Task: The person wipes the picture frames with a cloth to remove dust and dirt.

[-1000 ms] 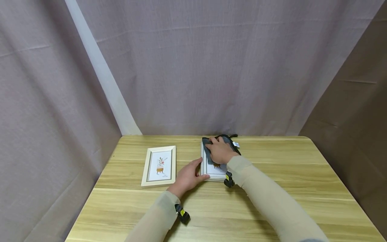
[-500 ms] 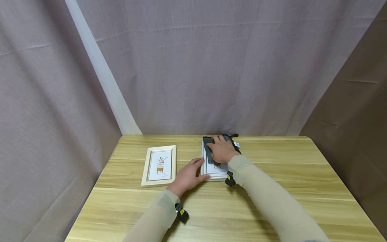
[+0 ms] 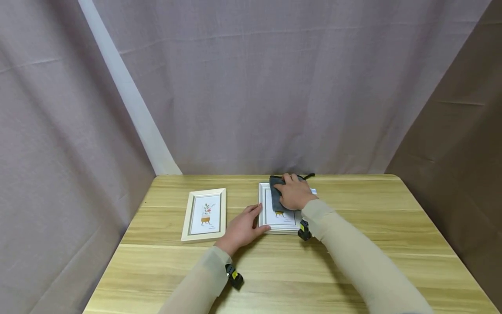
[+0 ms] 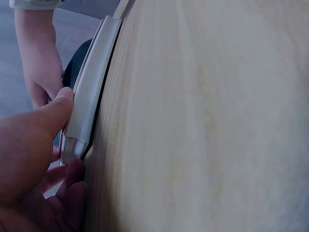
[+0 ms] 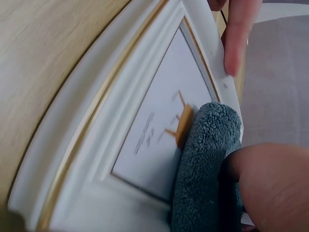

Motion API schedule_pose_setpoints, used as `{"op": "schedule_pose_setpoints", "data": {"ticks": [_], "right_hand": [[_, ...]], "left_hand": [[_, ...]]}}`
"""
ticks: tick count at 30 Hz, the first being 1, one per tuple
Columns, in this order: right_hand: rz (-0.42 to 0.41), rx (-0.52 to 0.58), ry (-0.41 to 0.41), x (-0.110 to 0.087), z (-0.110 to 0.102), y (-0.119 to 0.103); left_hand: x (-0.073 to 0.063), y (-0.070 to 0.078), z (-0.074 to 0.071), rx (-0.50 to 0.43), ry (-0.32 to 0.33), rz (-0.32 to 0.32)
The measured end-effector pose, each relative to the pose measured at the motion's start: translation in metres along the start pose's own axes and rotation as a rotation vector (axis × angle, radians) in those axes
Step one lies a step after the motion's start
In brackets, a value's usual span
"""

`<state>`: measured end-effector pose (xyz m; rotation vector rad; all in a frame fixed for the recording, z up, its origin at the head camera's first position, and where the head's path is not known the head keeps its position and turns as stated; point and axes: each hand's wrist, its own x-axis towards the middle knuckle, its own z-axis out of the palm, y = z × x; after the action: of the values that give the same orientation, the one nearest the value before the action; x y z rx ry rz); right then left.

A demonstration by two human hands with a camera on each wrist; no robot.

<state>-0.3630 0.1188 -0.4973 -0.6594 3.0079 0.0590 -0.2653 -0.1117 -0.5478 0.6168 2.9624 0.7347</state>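
A white picture frame (image 3: 283, 230) with a plant drawing lies face up on the table. My left hand (image 3: 242, 229) grips its lower left corner, the thumb (image 4: 60, 104) on the near edge and the fingers along the left side. My right hand (image 3: 295, 192) holds a grey-blue cloth (image 3: 276, 201) with bent fingers and presses it on the upper part of the picture. In the right wrist view the fuzzy cloth (image 5: 205, 154) makes a thick fold across the glass, beside the orange pot drawing. The cloth hides the top of the picture.
Left of my hands lies a second, cream picture frame (image 3: 223, 213) with a similar drawing. Both stand on a wooden table (image 3: 274, 279) whose far edge meets a grey-mauve curtain (image 3: 251, 96). Each wrist carries a small black camera (image 3: 235, 279).
My right hand has slid the cloth a little to the right, baring more of the picture's left side. My left hand keeps its hold on the corner.
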Motion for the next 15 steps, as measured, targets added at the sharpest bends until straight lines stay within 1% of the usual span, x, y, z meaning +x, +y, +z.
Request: {"op": "schedule_pose_setpoints", "data": {"ticks": [4,9,15], "right_hand": [[0.004,0.015,-0.005,-0.003,0.001,0.010],[0.017,0.038,-0.016,-0.010,-0.004,0.020],[0.019,0.097,-0.004,-0.014,-0.006,0.028]], "left_hand": [[-0.001,-0.001,-0.001,0.003,-0.002,-0.001],[-0.003,0.000,-0.007,-0.010,-0.013,-0.004],[-0.004,-0.001,-0.008,-0.006,-0.005,-0.001]]}}
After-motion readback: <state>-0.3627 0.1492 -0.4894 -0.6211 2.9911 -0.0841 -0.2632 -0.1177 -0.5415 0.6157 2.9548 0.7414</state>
